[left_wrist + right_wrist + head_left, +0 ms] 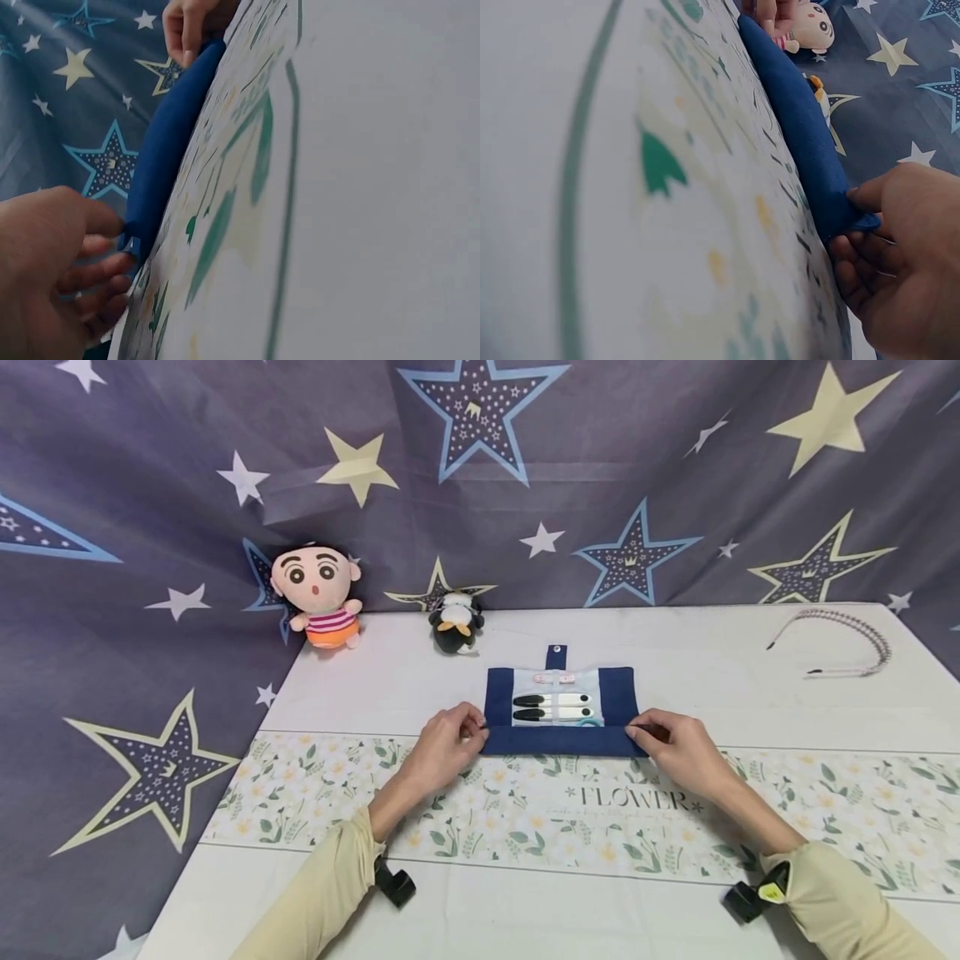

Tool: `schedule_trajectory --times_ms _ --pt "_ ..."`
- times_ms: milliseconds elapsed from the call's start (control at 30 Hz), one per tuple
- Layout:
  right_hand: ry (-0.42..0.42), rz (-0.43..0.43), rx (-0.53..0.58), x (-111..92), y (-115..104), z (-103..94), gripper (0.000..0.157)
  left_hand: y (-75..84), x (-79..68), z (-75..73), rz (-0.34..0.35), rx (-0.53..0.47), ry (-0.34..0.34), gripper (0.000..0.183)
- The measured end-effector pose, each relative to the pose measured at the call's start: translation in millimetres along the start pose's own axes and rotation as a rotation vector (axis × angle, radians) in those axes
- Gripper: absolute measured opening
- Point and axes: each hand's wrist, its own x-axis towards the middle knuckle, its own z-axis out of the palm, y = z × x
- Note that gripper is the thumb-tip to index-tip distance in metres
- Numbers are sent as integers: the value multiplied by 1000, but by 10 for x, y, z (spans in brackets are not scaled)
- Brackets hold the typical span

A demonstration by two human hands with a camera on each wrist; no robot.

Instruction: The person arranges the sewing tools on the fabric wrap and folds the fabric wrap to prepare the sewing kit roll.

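Observation:
A navy fabric roll-up case [558,742] lies on the table with its near edge folded over. Its pale inner panel shows two white tools with black ends [555,700], a pinkish item [553,678] above them and part of a teal loop [591,722], partly hidden by the fold. My left hand [444,745] pinches the fold's left corner between thumb and fingers. At the right corner, my right hand [686,747] does the same. Both wrist views show the blue fold [169,142] stretched between the hands. A snap tab [557,656] extends from the far edge.
Behind the case stand a plush doll [318,597] and a small penguin toy [455,622]. A headband [873,639] lies at the back right. The table carries a floral printed band [315,793]; a star-patterned curtain [645,435] hangs along the back and left.

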Motion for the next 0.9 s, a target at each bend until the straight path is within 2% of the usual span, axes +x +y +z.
schedule_trajectory --times_ms 133,267,333,433,533,667,767,833,900 --pt "-5 5 2 14 -4 11 9 28 -41 -23 162 88 -58 33" --pt "11 -19 -4 20 -13 21 9 48 -68 -25 301 220 -122 36" --pt "27 -93 -34 20 -13 27 16 42 -75 -23 338 275 -135 36" --pt "55 -283 -133 14 -20 26 24 17 -82 -19 375 313 -126 32" --pt "63 -448 -241 9 -25 10 24 -10 -81 -17 414 336 -108 31" --pt "24 -550 -333 14 -7 -14 35 -47 -64 -21 536 444 -63 26" --pt "14 -626 -369 30 21 -24 31 -63 -51 -25 641 531 -26 24" --pt "26 -682 -390 42 36 -26 36 -72 -46 -22 678 557 -18 25" --pt "38 -721 -422 48 44 -29 50 -83 -44 -16 683 567 -17 25"
